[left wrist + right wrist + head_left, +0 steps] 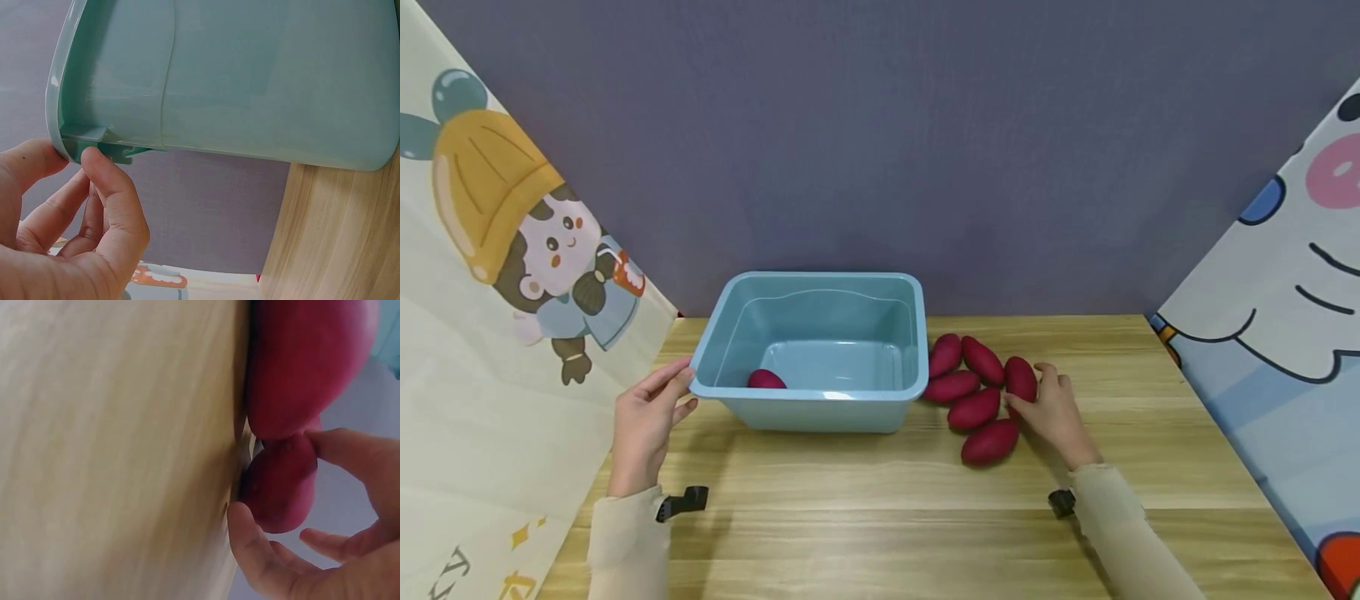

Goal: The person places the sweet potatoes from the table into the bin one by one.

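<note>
A light blue plastic bin (820,414) stands on the wooden table, with one dark red sweet potato (767,379) visible inside near its front left. My left hand (646,425) pinches the bin's rim at the left front corner; the left wrist view shows thumb and fingers on either side of the lip (55,106). To the right of the bin, my right hand (1062,421) holds the rightmost sweet potato (1021,379) of a loose group, thumb on one side and fingers curled round the other. Another sweet potato (306,362) looms close in the right wrist view.
Several more sweet potatoes (973,410) lie clustered between the bin and my right hand. A grey-purple panel (880,150) rises behind the table (850,533). Printed cartoon sheets flank it on the left (475,358) and right (1247,333).
</note>
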`<state>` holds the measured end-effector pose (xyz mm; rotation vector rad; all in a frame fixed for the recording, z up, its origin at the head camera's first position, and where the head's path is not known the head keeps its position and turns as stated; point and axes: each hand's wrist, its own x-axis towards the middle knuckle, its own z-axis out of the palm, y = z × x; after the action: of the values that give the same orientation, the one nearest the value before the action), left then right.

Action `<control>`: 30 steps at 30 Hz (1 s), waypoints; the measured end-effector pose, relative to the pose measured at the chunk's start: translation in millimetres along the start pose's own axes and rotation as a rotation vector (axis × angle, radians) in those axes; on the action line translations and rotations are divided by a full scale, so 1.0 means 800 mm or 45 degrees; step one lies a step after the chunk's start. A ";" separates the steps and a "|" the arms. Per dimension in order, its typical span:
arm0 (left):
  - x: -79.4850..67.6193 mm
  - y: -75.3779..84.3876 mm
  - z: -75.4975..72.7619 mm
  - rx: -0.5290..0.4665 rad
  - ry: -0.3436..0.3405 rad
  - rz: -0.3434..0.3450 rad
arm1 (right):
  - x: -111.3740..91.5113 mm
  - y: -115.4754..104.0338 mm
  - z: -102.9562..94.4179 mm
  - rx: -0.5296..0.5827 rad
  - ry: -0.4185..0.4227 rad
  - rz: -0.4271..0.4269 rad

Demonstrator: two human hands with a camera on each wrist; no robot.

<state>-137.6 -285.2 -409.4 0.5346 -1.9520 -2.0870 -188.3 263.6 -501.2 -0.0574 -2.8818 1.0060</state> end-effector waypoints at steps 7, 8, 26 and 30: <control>0.000 0.000 0.000 0.005 0.002 0.002 | -0.004 0.011 -0.008 0.065 0.000 0.027; 0.000 0.000 0.000 0.004 0.003 0.002 | -0.006 0.014 -0.009 0.079 -0.004 0.034; -0.002 0.000 0.000 -0.010 -0.010 0.003 | -0.020 0.046 -0.028 0.490 -0.053 0.300; -0.001 0.001 0.000 -0.016 -0.007 0.001 | -0.018 0.040 -0.036 0.585 -0.053 0.296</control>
<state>-137.4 -284.8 -408.5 0.5257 -1.9407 -2.1010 -171.0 305.7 -499.7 -0.3472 -2.6428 1.7014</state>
